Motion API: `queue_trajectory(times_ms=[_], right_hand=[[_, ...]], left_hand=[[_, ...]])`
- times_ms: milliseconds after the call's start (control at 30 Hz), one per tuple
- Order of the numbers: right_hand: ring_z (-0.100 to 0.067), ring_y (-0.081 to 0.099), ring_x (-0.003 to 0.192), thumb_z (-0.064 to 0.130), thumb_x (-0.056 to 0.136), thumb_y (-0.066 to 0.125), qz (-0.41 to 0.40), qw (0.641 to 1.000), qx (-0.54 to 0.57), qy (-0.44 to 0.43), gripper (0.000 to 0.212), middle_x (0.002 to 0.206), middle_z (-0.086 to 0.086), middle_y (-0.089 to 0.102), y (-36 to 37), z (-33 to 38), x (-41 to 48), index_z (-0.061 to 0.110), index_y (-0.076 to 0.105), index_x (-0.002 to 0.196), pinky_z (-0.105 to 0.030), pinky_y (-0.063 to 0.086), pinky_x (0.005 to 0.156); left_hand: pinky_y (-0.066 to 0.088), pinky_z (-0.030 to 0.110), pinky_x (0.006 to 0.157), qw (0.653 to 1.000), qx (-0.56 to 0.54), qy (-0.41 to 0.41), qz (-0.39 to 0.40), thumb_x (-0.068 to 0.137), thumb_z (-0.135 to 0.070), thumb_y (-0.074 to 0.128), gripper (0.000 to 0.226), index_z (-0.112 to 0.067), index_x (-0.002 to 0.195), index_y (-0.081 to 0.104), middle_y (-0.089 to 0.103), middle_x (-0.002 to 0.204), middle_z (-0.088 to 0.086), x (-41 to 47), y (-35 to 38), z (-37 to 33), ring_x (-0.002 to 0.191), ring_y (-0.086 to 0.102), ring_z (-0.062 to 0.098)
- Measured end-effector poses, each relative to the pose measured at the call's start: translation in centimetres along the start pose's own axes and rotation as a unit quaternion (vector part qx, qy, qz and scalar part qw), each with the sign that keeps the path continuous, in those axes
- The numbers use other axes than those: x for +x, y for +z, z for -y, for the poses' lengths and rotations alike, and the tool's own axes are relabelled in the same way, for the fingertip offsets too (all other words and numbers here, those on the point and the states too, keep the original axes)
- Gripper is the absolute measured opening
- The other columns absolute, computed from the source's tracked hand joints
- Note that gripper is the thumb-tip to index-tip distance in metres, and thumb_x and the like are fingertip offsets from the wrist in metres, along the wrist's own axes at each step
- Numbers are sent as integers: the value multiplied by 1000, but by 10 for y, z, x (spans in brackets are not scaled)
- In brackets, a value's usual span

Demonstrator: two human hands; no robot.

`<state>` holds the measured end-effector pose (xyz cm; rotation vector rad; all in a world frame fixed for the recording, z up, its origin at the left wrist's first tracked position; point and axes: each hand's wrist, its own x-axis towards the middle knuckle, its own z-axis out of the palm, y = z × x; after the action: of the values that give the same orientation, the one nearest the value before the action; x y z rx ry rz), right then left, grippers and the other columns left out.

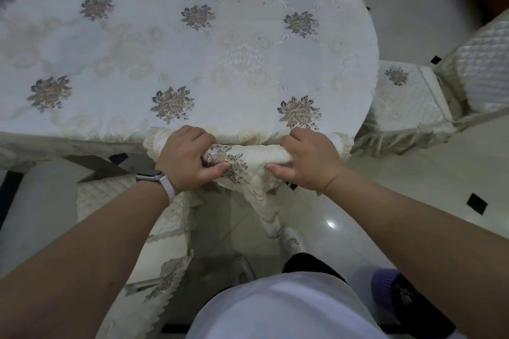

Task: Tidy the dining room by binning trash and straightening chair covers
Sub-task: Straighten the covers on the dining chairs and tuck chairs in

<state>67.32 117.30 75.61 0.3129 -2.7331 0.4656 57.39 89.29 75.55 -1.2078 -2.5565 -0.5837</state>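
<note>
A cream chair cover (248,162) with embroidered flowers lies over the top of a chair back pushed against the table's near edge. My left hand (184,157) grips the cover's left part, with the thumb under the fabric. My right hand (308,157) clasps its right part the same way. The fabric is bunched into a roll between both hands. Below them the cover hangs down the chair back (267,209). No trash is in view.
A round table with a white floral tablecloth (192,49) fills the upper view. A covered chair (413,96) stands at the right, another covered chair (132,215) at my lower left. Glossy tiled floor (413,187) spreads to the right. My feet are below.
</note>
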Motion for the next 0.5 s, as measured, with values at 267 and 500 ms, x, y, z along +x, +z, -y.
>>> queue_trajectory(times_ms=[267, 500], right_hand=[[-29, 64, 84, 57, 87, 46, 103, 991, 48, -72, 58, 101, -6, 68, -20, 10, 10, 12, 66, 118, -37, 52, 64], [-32, 62, 105, 52, 90, 50, 134, 966, 83, -206, 55, 123, -11, 63, -19, 32, 30, 10, 62, 125, -44, 53, 82]], left_hand=[[38, 33, 94, 996, 13, -87, 21, 90, -54, 52, 57, -6, 115, 68, 69, 107, 11, -15, -21, -37, 101, 60, 28], [42, 47, 106, 981, 84, -176, 21, 94, -41, 56, 47, -7, 125, 65, 62, 132, 12, -52, -43, -87, 126, 54, 30]])
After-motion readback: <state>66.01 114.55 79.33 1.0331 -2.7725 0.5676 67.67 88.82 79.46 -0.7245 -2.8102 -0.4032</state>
